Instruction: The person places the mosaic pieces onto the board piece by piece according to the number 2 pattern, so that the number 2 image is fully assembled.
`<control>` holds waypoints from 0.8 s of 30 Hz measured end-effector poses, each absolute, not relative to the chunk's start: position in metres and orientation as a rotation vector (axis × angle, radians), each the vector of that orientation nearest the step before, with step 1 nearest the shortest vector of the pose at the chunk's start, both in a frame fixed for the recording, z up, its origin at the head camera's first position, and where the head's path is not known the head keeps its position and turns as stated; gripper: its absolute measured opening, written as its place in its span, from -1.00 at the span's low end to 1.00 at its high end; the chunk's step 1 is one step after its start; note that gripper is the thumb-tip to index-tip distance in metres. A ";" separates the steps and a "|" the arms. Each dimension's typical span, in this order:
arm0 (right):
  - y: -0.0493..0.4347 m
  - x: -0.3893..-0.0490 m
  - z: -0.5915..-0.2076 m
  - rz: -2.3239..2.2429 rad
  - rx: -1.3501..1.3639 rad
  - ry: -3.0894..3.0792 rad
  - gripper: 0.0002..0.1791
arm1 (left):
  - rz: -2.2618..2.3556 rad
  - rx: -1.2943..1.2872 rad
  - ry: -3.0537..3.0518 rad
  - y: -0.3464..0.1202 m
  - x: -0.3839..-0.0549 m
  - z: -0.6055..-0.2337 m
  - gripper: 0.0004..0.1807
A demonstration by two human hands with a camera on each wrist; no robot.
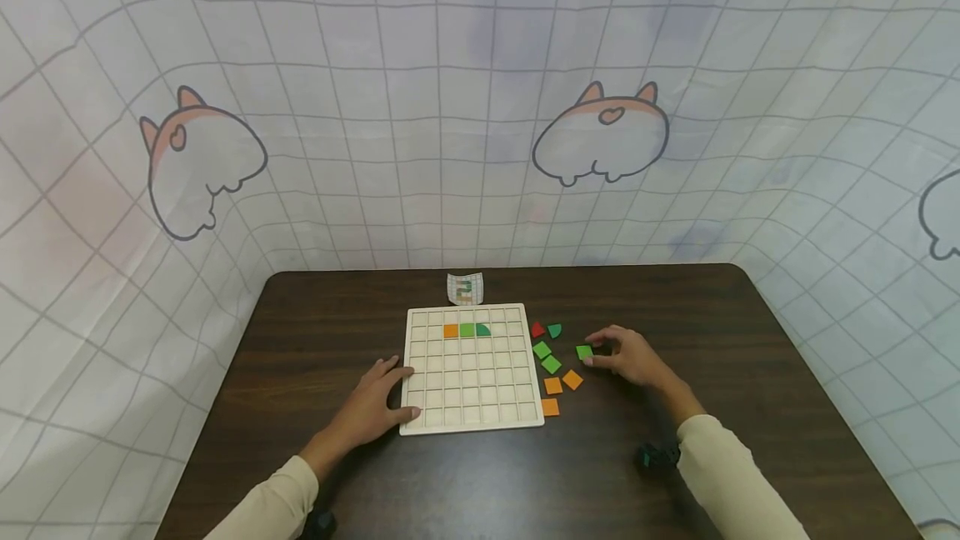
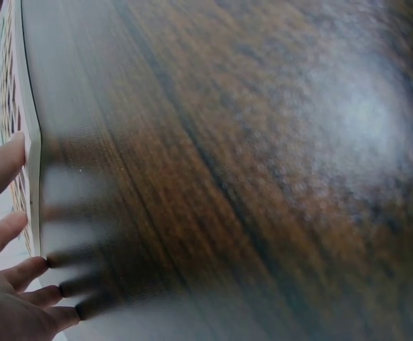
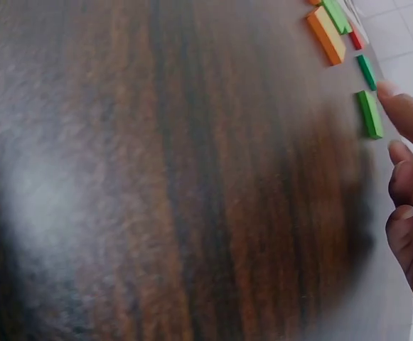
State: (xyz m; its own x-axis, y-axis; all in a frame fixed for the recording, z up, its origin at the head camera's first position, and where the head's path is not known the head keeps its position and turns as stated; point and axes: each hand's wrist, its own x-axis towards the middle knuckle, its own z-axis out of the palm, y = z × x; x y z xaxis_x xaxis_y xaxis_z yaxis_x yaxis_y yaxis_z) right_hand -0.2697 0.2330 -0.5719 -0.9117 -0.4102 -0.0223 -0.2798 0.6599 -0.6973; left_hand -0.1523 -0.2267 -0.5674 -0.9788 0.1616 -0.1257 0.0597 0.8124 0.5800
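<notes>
A cream grid board (image 1: pixel 472 386) lies on the table, bearing an orange square tile (image 1: pixel 451 331), a light green square tile (image 1: pixel 467 330) and a dark green rounded tile (image 1: pixel 483 330) side by side in an upper row. At the board's left edge rests my left hand (image 1: pixel 371 405), fingers spread, with thumb and index fingertips over the rim; the other fingertips reach the tabletop in the left wrist view. My right hand (image 1: pixel 630 357) is over a loose green square tile (image 1: pixel 584 352), thumb and index finger apart at opposite sides of it. That tile (image 3: pixel 369 115) lies flat below the fingertips.
Right of the board lie a red tile (image 1: pixel 537 330), a dark green rounded tile (image 1: pixel 554 330), two light green squares (image 1: pixel 551 364) and several orange squares (image 1: pixel 552 386). A small printed card (image 1: pixel 465 289) stands behind the board. A grid-patterned white curtain (image 1: pixel 405 215) surrounds the table.
</notes>
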 end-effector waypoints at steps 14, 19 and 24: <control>0.232 -0.270 -0.580 -0.929 -0.587 2.756 -0.47 | 0.905 0.162 2.818 -0.227 -0.151 -0.568 -0.26; 0.232 -0.269 -0.581 -0.923 -0.592 2.781 -0.47 | 0.903 0.169 2.822 -0.227 -0.151 -0.567 -0.27; 0.231 -0.267 -0.581 -0.938 -0.564 2.795 -0.51 | 0.908 0.164 2.818 -0.226 -0.152 -0.566 -0.27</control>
